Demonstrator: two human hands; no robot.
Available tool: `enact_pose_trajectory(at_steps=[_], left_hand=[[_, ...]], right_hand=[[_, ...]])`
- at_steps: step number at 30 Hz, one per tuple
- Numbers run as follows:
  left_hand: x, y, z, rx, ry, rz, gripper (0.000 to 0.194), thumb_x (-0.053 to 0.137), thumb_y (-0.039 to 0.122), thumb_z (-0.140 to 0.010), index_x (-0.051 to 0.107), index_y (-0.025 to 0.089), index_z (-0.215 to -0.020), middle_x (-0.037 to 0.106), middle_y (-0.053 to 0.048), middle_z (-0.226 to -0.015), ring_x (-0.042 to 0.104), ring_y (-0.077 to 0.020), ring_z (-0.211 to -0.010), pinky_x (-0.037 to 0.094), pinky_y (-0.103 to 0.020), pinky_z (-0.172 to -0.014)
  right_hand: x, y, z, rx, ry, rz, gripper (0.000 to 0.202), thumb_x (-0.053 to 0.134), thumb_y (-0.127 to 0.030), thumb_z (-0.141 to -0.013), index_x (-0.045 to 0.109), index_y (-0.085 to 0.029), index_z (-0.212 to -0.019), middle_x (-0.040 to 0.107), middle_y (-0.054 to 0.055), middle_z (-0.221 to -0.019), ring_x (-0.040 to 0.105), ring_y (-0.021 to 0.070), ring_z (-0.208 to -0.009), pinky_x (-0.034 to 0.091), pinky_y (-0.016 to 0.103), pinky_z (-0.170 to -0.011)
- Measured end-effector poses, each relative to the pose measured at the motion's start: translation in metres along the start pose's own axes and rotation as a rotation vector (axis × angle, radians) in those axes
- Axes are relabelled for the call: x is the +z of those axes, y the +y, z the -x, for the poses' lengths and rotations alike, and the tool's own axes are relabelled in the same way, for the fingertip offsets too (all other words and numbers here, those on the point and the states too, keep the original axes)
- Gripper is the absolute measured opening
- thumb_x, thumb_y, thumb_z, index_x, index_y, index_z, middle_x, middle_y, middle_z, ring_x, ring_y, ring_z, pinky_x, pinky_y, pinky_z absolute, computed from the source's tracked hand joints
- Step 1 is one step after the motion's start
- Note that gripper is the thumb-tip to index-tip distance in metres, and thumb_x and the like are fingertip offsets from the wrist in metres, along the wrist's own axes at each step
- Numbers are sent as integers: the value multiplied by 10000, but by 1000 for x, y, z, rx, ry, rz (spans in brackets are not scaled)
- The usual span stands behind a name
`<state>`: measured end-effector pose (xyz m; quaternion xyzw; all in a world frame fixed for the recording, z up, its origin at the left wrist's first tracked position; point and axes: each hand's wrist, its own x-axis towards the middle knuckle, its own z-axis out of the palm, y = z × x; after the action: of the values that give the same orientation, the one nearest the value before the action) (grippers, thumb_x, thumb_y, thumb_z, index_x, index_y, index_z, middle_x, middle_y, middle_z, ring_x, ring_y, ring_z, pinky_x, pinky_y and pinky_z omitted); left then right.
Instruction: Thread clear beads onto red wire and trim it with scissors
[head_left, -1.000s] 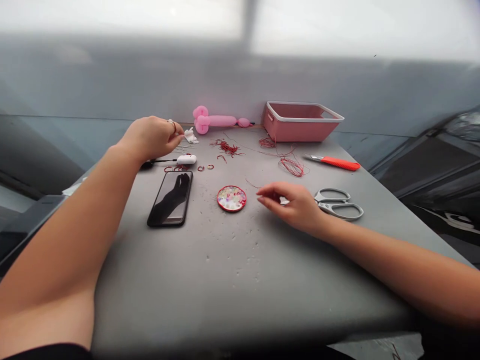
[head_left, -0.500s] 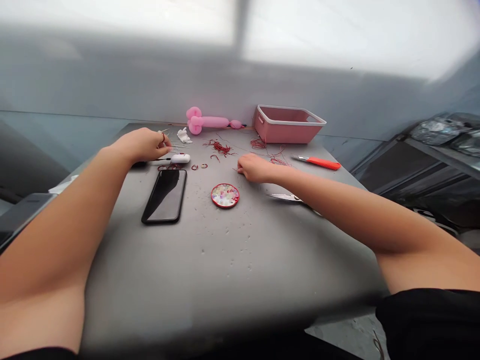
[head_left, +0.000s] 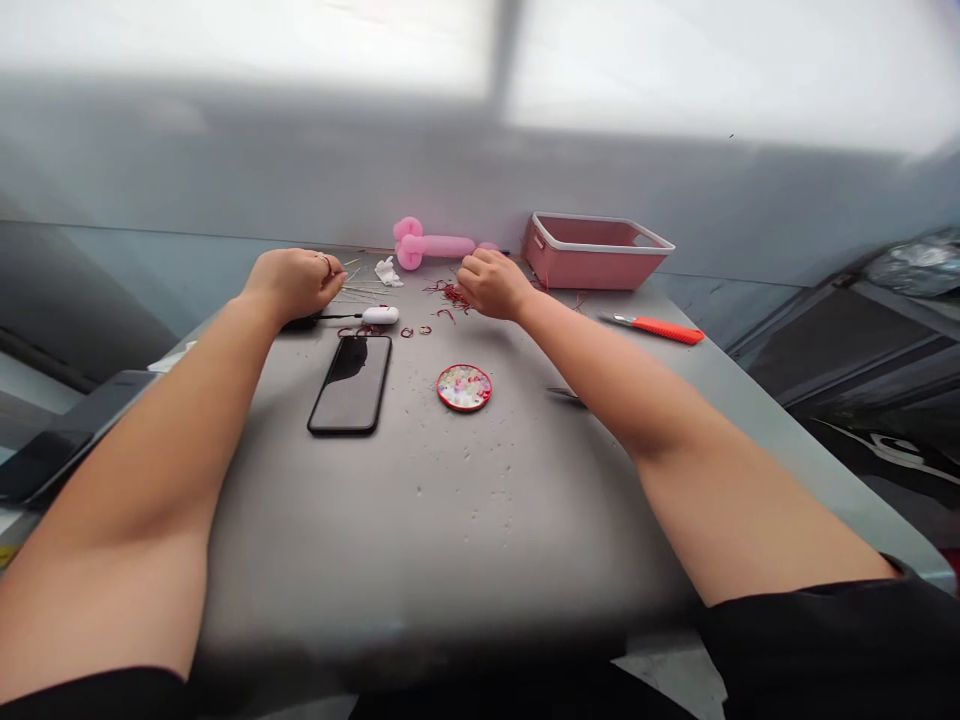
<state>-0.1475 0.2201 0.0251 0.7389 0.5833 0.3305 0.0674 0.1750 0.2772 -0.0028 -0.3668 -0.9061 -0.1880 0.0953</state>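
Observation:
At the back left, my left hand point(head_left: 294, 285) is closed with fingers curled, beside several thin sticks point(head_left: 366, 292); whatever its fingertips hold is hidden. Bent over a pile of short red strings point(head_left: 452, 294), my right hand point(head_left: 491, 283) has its fingers pressed together at the pile's right edge. I cannot make out whether a string is between them. Small red rings point(head_left: 406, 332) and a white case-like piece point(head_left: 380, 315) on a dark cord lie between the hands. Nearer me is a round red-rimmed dish of beads point(head_left: 464, 388).
A black phone point(head_left: 351, 385) lies left of the dish. Scissors point(head_left: 564, 393) are partly hidden under my right forearm. An orange-handled cutter point(head_left: 660, 328), a pink basket point(head_left: 600, 262), a pink balloon point(head_left: 442, 246) and crumpled tissue point(head_left: 388, 271) lie farther back on the grey table point(head_left: 450, 560).
My right hand has moved away from me and slightly left, from behind the bead dish to the red string pile. My left hand stays by the sticks, its fingers curled more. The view has shifted slightly.

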Motion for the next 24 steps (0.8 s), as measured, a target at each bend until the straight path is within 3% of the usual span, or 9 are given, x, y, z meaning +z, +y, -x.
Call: enact_pose_trajectory(at_steps=[3, 5, 9, 12, 16, 20, 24], left_hand=[[2, 0, 7, 82, 6, -158, 195, 522, 378, -943, 668, 259, -992, 663, 49, -999, 497, -217, -1134, 320, -446, -1076], [2, -1, 9, 129, 12, -218, 209, 494, 393, -941, 658, 268, -978, 654, 57, -958, 471, -195, -1105, 298, -419, -1063], [2, -8, -3, 201, 26, -307, 254, 507, 390, -957, 636, 216, -1090, 638, 0, -1109, 503, -205, -1140, 375, -446, -1043], [6, -18, -19, 217, 34, -328, 366, 596, 316, -930, 555, 168, -1263, 609, -90, -1229, 625, -230, -1054, 550, -449, -880], [13, -23, -34, 250, 14, -288, 372, 610, 320, -923, 557, 173, -1261, 609, -87, -1230, 629, -225, -1047, 548, -445, -885], [13, -14, -34, 277, 55, -203, 364, 610, 322, -924, 563, 171, -1252, 605, -93, -1237, 629, -227, -1048, 545, -444, -888], [17, 15, -17, 297, 210, -87, 356, 603, 320, -929, 566, 165, -1247, 604, -99, -1239, 628, -232, -1053, 547, -442, -880]], right_hand=[[-5, 21, 8, 43, 46, 17, 456, 219, -311, -1036, 585, -63, -1152, 559, 188, -1206, 434, 309, -1194, 310, 479, -1032], [-8, 33, 13, 90, 88, 29, 482, 186, -315, -1037, 566, -52, -1173, 543, 197, -1215, 416, 331, -1211, 297, 506, -1029], [-12, 55, 18, 169, 167, 55, 483, 174, -307, -1034, 562, -52, -1162, 529, 192, -1214, 401, 346, -1239, 292, 526, -1034], [-12, 65, 18, 188, 206, 96, 448, 216, -318, -1021, 581, -86, -1139, 543, 174, -1201, 424, 338, -1225, 300, 516, -1047], [-12, 69, 17, 151, 191, 94, 431, 232, -313, -1009, 595, -109, -1119, 560, 173, -1200, 433, 334, -1228, 295, 508, -1062], [-16, 67, 21, 190, 137, 9, 383, 276, -293, -992, 597, -123, -1114, 564, 166, -1222, 426, 335, -1235, 286, 513, -1059], [-29, 70, 44, 280, 87, -39, 311, 359, -296, -964, 611, -147, -1069, 600, 134, -1167, 503, 279, -1133, 359, 427, -997]])
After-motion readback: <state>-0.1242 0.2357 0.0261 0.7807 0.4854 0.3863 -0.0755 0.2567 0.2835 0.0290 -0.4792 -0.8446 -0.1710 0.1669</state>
